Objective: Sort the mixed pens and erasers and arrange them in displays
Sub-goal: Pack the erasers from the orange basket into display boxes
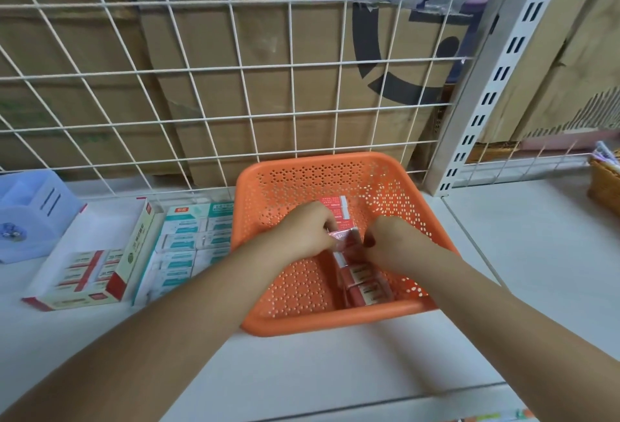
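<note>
Two bare hands meet inside an orange perforated basket (255, 287) on a white shop shelf. The left hand (308, 230) is curled around a red-sleeved eraser (347, 237), and the right hand (392, 242) appears to pinch the same piece at its other edge, fingertips tucked in. More loose erasers (364, 282) in red sleeves lie on the basket floor nearer the camera, and a single red-and-white pack (335, 208) lies just beyond the hands.

Just left of the basket stands a tray of teal-labelled erasers (191, 240), set in rows. Farther left, a red-trimmed display box (90, 274) is partly filled. A wicker basket (605, 186) holding pens sits well to the right of the orange basket.

The eraser looks light, small and firm, though its glossy wrapper is probably slippery. A grip across the two long sides, rather than on the wrapper's ends, should hold best. Judging by the stock, red erasers are yet to go into the red-trimmed box.
</note>
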